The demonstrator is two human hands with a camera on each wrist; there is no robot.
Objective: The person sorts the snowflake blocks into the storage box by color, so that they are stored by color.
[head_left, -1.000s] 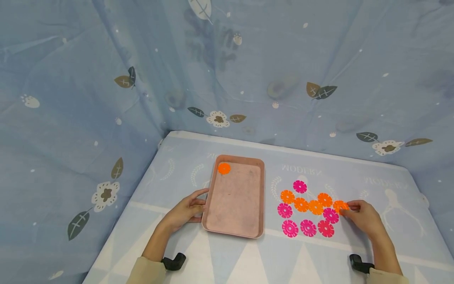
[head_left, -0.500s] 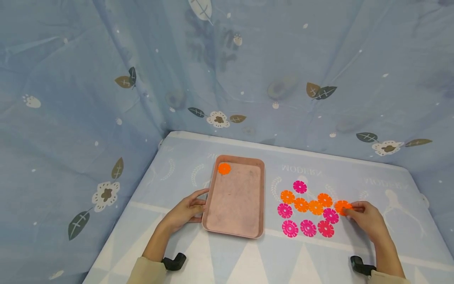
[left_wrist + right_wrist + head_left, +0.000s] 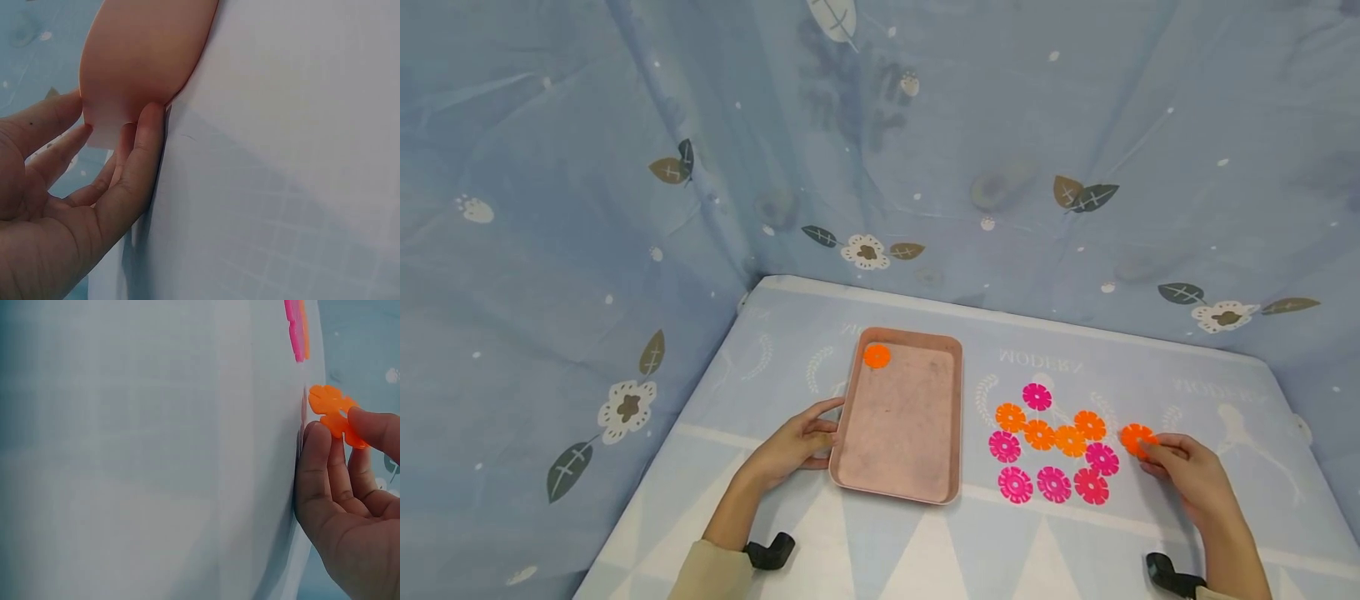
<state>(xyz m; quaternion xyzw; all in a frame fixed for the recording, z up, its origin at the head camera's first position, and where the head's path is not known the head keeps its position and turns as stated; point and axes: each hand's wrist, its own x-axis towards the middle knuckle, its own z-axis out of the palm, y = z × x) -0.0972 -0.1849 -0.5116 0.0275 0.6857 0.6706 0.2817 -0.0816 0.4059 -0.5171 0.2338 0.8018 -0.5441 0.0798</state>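
Disc (image 3: 877,357) in tray (image 3: 898,433); head view only

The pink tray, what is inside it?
Inside the pink tray lies one orange disc, near its far left corner. What is directly under the disc is covered and cannot be seen.

On my head view, right of centre near the bottom, an orange slotted snowflake disc (image 3: 1137,439) is pinched between the thumb and fingers of the right hand (image 3: 1195,479). Just left of it lie four orange discs (image 3: 1039,434) and six pink discs (image 3: 1016,484), flat, some touching. At lower centre, a shallow pink rectangular tray (image 3: 897,425), its left side touched by the left hand (image 3: 792,448), holds one orange disc (image 3: 877,356), upper left.
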